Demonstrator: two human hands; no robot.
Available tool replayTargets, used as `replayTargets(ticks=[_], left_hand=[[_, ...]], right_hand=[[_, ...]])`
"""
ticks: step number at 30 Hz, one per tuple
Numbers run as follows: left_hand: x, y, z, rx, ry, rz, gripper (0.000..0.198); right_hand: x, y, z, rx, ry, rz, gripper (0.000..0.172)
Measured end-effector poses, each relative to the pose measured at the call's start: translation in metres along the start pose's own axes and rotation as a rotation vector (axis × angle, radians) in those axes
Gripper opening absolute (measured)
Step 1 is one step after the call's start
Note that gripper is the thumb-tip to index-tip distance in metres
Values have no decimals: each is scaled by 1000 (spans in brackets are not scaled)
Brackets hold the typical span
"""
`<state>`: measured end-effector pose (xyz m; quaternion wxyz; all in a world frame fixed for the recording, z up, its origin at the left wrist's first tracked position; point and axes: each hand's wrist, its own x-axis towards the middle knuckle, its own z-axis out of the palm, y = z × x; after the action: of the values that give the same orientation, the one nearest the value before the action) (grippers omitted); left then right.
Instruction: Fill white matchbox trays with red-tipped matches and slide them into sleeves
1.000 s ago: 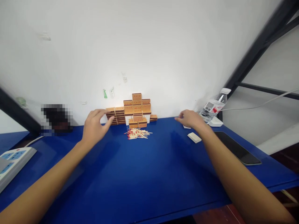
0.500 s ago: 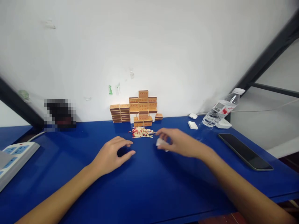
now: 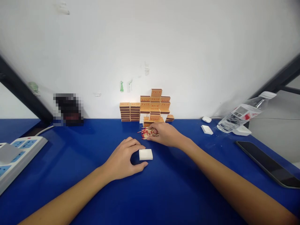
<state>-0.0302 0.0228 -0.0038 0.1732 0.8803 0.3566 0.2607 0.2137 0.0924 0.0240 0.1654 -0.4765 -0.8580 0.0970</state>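
A small white box (image 3: 145, 154), blank on top, lies on the blue tabletop. My left hand (image 3: 125, 159) curves around its left side, thumb and fingers apart. Behind it is a loose heap of red-tipped matches (image 3: 145, 133). My right hand (image 3: 164, 134) reaches over the heap's right side, its thumb and curled fingers apart with matches showing between them; some fingertips are hidden among the sticks. Just beyond that hand stands a stepped structure of matchboxes (image 3: 155, 106), partly covered by it at the bottom. Two neat stacks of matchboxes (image 3: 129, 112) adjoin it on the left.
At the right are a tilted water bottle (image 3: 246, 112), a phone (image 3: 269, 164), a white square piece (image 3: 207, 129) and a small white case (image 3: 206, 119). A power strip (image 3: 23, 153) lies at the left. The wall (image 3: 187, 56) rises behind the table.
The white box has left my right hand and lies on the table by my left hand. My right hand has moved forward to the matches. The camera view has shifted.
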Motion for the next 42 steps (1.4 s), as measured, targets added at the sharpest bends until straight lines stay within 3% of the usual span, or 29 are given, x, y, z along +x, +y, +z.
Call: replayTargets(ticks=[5,12,15,22,29,42], left_hand=[[-2,-2,-3,32,-13,21,34],[-2,0,-2,16,-36,33,28],[-3,1,0,14,-33,46,25],[-5,2,2,28,-39,74,26],[-5,3,4,46,-45,83,29],[-3,2,2,75,-5,77,27]], right_hand=[[-2,0,5,-72,-41,-26,16],[-24,6,0,-93,-64,-60,25],[-34,10,2,-67,-22,-58,37],[-35,12,10,-187,74,-174,14],[-43,1,10,-393,91,-202,17],[-46,9,-1,-367,120,-243,20]])
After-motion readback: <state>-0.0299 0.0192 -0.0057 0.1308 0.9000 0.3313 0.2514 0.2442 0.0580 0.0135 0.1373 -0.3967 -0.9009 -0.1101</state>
